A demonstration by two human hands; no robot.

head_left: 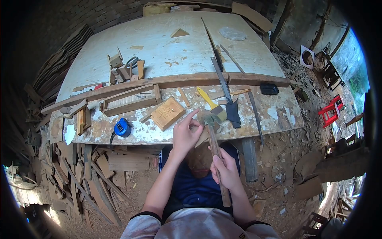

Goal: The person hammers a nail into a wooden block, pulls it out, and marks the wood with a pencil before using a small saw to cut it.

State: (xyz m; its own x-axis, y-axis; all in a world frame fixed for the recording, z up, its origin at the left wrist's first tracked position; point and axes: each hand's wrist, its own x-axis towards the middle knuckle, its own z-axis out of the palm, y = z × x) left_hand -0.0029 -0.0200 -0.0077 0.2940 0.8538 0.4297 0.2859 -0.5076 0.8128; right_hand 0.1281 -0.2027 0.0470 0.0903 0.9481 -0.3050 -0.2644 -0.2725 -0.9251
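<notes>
My right hand [225, 168] is wrapped round the wooden handle of a hammer [213, 144], whose metal head is at the table's front edge. To its left, my left hand [187, 133] is raised with thumb and index finger curled together; anything between the fingertips is too small to make out. Just beyond that hand lies a light wooden block [168, 113] with faint markings on top. A yellow-handled brush [207, 98] rests right of the block, its bristles near the hammer head. Beside the brush is a long metal tool [221, 79] with dark cloth [233, 114] at its near end.
A long wooden beam [171, 82] crosses the worktable [159, 40]. A blue tape measure [122, 127] and a wooden frame [129, 101] are at left. A black case [269, 89] is at right. Scrap wood [95, 187] covers the floor at left; a red stand [331, 112] is far right.
</notes>
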